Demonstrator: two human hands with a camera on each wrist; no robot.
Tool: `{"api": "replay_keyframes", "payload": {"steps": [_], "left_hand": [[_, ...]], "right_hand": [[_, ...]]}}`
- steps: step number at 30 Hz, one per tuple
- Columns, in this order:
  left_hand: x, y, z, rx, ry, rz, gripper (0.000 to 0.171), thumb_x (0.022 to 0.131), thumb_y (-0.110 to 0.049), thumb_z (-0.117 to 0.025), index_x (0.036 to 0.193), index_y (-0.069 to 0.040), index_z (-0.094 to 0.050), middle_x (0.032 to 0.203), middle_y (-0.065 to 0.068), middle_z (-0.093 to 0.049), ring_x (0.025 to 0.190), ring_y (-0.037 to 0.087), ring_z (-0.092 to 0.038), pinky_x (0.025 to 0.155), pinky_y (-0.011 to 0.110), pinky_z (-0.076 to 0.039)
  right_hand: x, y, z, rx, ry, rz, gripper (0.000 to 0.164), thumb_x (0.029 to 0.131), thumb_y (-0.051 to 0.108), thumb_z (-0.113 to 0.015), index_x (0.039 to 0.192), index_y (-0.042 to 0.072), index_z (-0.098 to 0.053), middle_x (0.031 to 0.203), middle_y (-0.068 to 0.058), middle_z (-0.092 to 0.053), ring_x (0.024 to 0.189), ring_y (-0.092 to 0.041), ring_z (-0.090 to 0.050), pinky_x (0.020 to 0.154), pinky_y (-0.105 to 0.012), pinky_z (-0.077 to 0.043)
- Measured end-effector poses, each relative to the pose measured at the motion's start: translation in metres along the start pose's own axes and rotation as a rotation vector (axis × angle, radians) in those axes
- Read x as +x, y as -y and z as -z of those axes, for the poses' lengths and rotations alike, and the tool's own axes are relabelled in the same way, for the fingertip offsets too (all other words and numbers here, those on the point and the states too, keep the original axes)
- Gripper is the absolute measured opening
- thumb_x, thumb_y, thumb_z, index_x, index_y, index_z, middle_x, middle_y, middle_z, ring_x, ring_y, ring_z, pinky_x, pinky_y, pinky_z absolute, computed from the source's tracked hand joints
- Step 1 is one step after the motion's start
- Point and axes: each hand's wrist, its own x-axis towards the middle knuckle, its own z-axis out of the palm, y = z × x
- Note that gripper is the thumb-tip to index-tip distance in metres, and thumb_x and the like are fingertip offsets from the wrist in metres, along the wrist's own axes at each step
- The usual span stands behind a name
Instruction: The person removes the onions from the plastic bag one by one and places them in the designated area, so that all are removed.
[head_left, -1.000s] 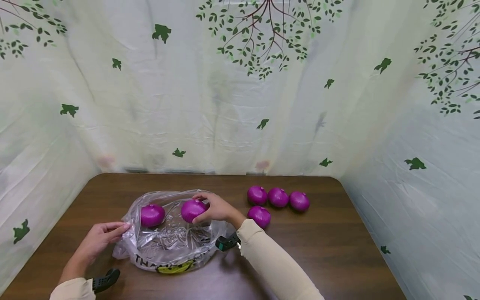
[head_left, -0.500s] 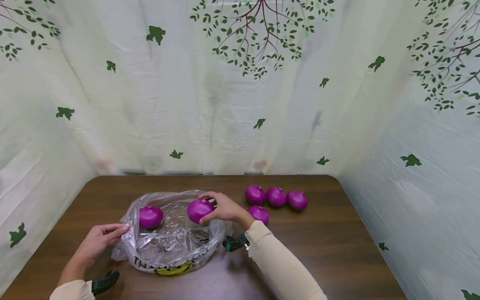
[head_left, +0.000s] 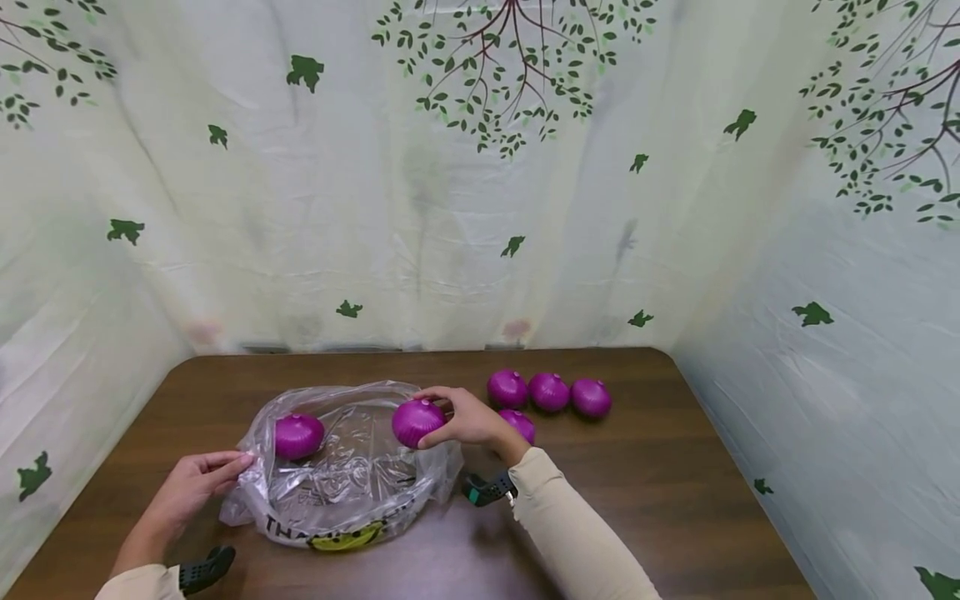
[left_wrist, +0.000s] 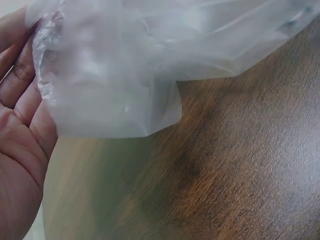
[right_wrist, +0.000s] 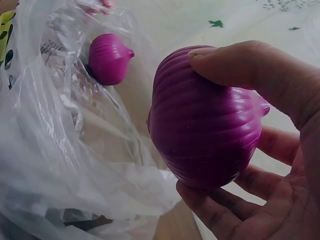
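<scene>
A clear plastic bag (head_left: 337, 508) with dark lettering and a yellow print lies spread on the table, its mouth facing up. My left hand (head_left: 191, 487) pinches the bag's left rim between thumb and fingers; in the left wrist view the crumpled plastic (left_wrist: 110, 85) covers part of the fingers. Over the bag's right rim, my right hand (head_left: 468, 419) grips a purple onion (right_wrist: 205, 120) with thumb on one side and fingers on the other. Another purple onion (head_left: 298, 437) sits inside the bag at its left end.
Three purple onions stand in a row at the back right, the middle one (head_left: 549, 392) touching close to its neighbours. A further onion (head_left: 517, 425) sits in front of them, partly behind my right hand. The brown table (head_left: 637, 517) ends at a leaf-patterned curtain (head_left: 420, 208).
My right hand has drawn the gripped onion rightward, from over the bag's middle to its right rim. The left hand keeps its hold on the bag. The head view has shifted slightly.
</scene>
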Motion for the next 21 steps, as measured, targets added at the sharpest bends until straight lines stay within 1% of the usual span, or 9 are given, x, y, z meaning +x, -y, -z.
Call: {"api": "replay_keyframes", "payload": {"steps": [3, 5, 8, 12, 17, 19, 21], "left_hand": [[0.001, -0.001, 0.000, 0.015, 0.003, 0.010, 0.038, 0.097, -0.024, -0.060, 0.107, 0.012, -0.066, 0.091, -0.014, -0.064, 0.080, -0.002, -0.059, 0.072, 0.021, -0.052], [0.001, -0.001, 0.000, 0.026, 0.005, 0.019, 0.041, 0.097, -0.026, -0.060, 0.110, 0.013, -0.064, 0.093, -0.010, -0.065, 0.080, -0.002, -0.058, 0.072, 0.022, -0.052], [0.003, -0.003, 0.000, 0.034, 0.009, 0.044, 0.046, 0.096, -0.030, -0.060, 0.112, 0.013, -0.063, 0.099, -0.005, -0.066, 0.081, -0.003, -0.058, 0.073, 0.021, -0.052], [0.003, -0.004, 0.001, 0.038, 0.017, 0.064, 0.048, 0.097, -0.033, -0.059, 0.114, 0.012, -0.063, 0.106, 0.003, -0.067, 0.082, -0.005, -0.058, 0.074, 0.020, -0.051], [0.003, -0.005, 0.000, 0.053, 0.027, 0.059, 0.048, 0.097, -0.031, -0.058, 0.114, 0.014, -0.062, 0.106, 0.004, -0.067, 0.083, -0.004, -0.058, 0.074, 0.020, -0.051], [0.004, -0.005, 0.000, 0.060, 0.023, 0.060, 0.048, 0.098, -0.031, -0.058, 0.114, 0.013, -0.062, 0.106, 0.003, -0.067, 0.083, -0.004, -0.058, 0.074, 0.020, -0.051], [0.004, -0.005, 0.000, 0.061, 0.028, 0.057, 0.048, 0.098, -0.031, -0.057, 0.115, 0.013, -0.061, 0.108, 0.005, -0.066, 0.083, -0.004, -0.058, 0.074, 0.020, -0.051]], "right_hand": [[-0.005, -0.001, 0.004, 0.022, 0.000, 0.001, 0.069, 0.074, 0.011, -0.083, 0.136, 0.007, -0.052, 0.129, -0.010, -0.056, 0.112, -0.024, -0.057, 0.085, -0.030, -0.051], [-0.009, -0.002, 0.006, 0.035, -0.004, -0.004, 0.069, 0.073, 0.011, -0.083, 0.135, 0.007, -0.052, 0.129, -0.010, -0.056, 0.111, -0.023, -0.057, 0.085, -0.030, -0.051], [-0.015, -0.004, 0.010, 0.057, -0.018, -0.013, 0.069, 0.073, 0.010, -0.083, 0.134, 0.008, -0.053, 0.128, -0.008, -0.056, 0.112, -0.023, -0.057, 0.086, -0.031, -0.051], [-0.022, -0.009, 0.014, 0.081, -0.035, -0.005, 0.066, 0.073, 0.008, -0.082, 0.132, 0.009, -0.054, 0.127, -0.009, -0.056, 0.112, -0.025, -0.057, 0.087, -0.033, -0.051], [-0.031, -0.016, 0.018, 0.082, -0.060, 0.009, 0.065, 0.074, 0.010, -0.082, 0.132, 0.008, -0.055, 0.126, -0.011, -0.057, 0.111, -0.027, -0.057, 0.087, -0.034, -0.051], [-0.034, -0.018, 0.021, 0.074, -0.070, 0.014, 0.064, 0.074, 0.011, -0.082, 0.132, 0.010, -0.056, 0.126, -0.011, -0.058, 0.110, -0.027, -0.057, 0.087, -0.035, -0.051], [-0.037, -0.019, 0.024, 0.060, -0.078, 0.017, 0.063, 0.075, 0.012, -0.082, 0.132, 0.012, -0.057, 0.125, -0.009, -0.059, 0.109, -0.025, -0.057, 0.087, -0.035, -0.051]]}}
